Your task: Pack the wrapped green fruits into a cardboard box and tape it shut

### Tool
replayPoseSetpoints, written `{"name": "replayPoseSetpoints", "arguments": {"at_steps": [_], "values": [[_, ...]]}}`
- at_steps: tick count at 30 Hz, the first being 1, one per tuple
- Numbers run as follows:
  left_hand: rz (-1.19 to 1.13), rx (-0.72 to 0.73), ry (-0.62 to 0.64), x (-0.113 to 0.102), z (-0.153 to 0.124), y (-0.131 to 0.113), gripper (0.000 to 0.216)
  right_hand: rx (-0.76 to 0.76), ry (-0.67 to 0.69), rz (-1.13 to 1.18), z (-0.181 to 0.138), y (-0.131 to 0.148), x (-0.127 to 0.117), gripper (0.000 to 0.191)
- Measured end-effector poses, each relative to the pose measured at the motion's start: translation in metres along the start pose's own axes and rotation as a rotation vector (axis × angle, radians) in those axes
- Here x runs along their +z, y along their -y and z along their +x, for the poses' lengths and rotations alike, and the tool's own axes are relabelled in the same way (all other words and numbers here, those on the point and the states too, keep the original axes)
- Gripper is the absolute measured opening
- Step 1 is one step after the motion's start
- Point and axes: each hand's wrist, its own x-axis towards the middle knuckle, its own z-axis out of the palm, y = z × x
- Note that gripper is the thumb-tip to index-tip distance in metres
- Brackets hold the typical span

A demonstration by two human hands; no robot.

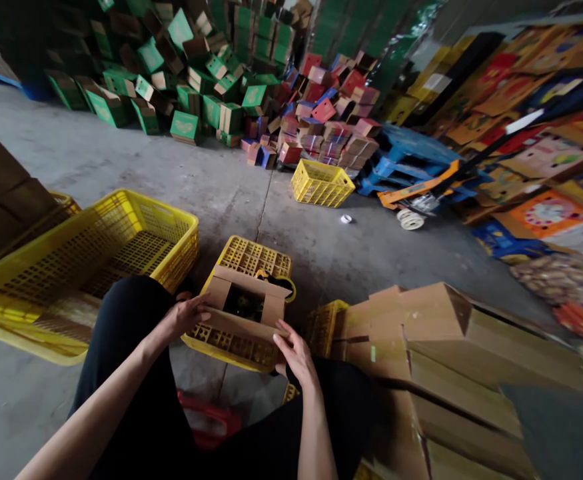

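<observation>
A small cardboard box (248, 325) sits in front of me on an upturned yellow crate (256, 253). Its side flaps are folded inward, its long flaps stand up, and dark contents, too dim to name, show through the gap. At the left end of the near flap, my left hand (188, 315) has its fingers closed on the cardboard. My right hand (295, 350) pinches the same flap's right corner between thumb and fingers. Just behind the box lies a tape dispenser (277, 281) with a yellow roll, partly hidden by the far flap.
A large yellow crate (171, 250) stands to my left, with stacked cartons (6, 193) beyond. Flat cardboard boxes (436, 333) are piled at my right. Farther off are a yellow basket (322, 183), a pallet jack (421, 193), and heaped green cartons (186, 123).
</observation>
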Motion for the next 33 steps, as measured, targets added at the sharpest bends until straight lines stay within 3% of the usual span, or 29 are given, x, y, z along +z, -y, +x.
{"name": "replayPoseSetpoints", "arguments": {"at_steps": [11,17,22,27,33], "values": [[0.008,0.020,-0.074,0.008,0.000,0.009,0.066,-0.001,-0.112,-0.102,0.003,0.006,0.007,0.051],[0.049,-0.037,-0.118,0.013,0.002,0.008,0.066,0.017,-0.163,-0.184,0.007,0.001,0.009,0.057],[0.065,-0.030,-0.162,0.018,0.002,0.003,0.065,-0.031,-0.253,-0.299,0.011,-0.006,0.014,0.056],[0.109,0.067,-0.246,0.021,0.004,-0.001,0.060,-0.066,-0.314,-0.327,0.015,-0.013,0.020,0.062],[0.115,0.048,-0.242,0.024,0.006,-0.003,0.061,-0.124,-0.385,-0.354,0.020,-0.018,0.023,0.056]]}}
